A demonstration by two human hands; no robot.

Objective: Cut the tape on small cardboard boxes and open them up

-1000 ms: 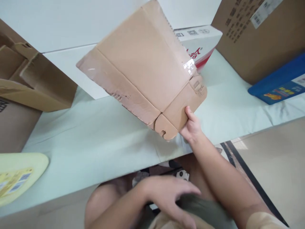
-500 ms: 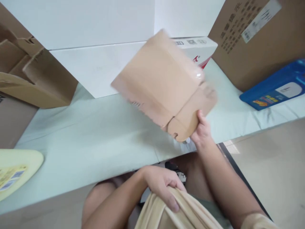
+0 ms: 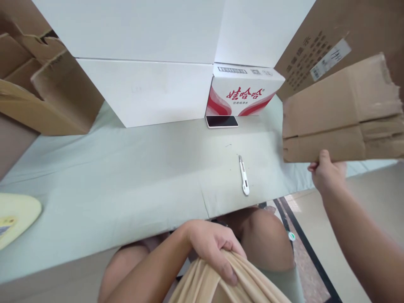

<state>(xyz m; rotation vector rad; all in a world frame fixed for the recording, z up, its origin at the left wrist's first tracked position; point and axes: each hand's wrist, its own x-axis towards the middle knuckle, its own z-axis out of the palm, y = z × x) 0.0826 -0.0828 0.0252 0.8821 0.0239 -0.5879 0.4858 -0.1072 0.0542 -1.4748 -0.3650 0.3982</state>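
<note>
Right hand (image 3: pixel 328 174): fingers closed on the lower edge of the flattened cardboard, thumb against the near face; positioned at the front edge of the tabletop, toward its right end.
Flattened cardboard (image 3: pixel 328 113): held up over the right part of the tabletop (image 3: pixel 142 176), in front of the large brown carton (image 3: pixel 304 57); creased face toward the camera, right side ragged. Contact between its lower edge and the tabletop cannot be determined.
Left hand (image 3: pixel 216 246): fingers closed on gathered beige fabric (image 3: pixel 202 286), below the front edge of the tabletop.
Utility knife (image 3: pixel 244 176): white body, lying flat near the front edge; narrow end toward the back, rounded end toward the front.
Phone (image 3: pixel 222 121): dark screen, pale rim, just in front of the printed box.
Printed box (image 3: pixel 243 97): white with red lettering, upright at the back, beside the white panelling (image 3: pixel 142 92).
Open carton (image 3: pixel 69 92): brown, flaps apart, back left corner area.
Pale yellow container (image 3: pixel 19 214): front left, partly outside the view.
</note>
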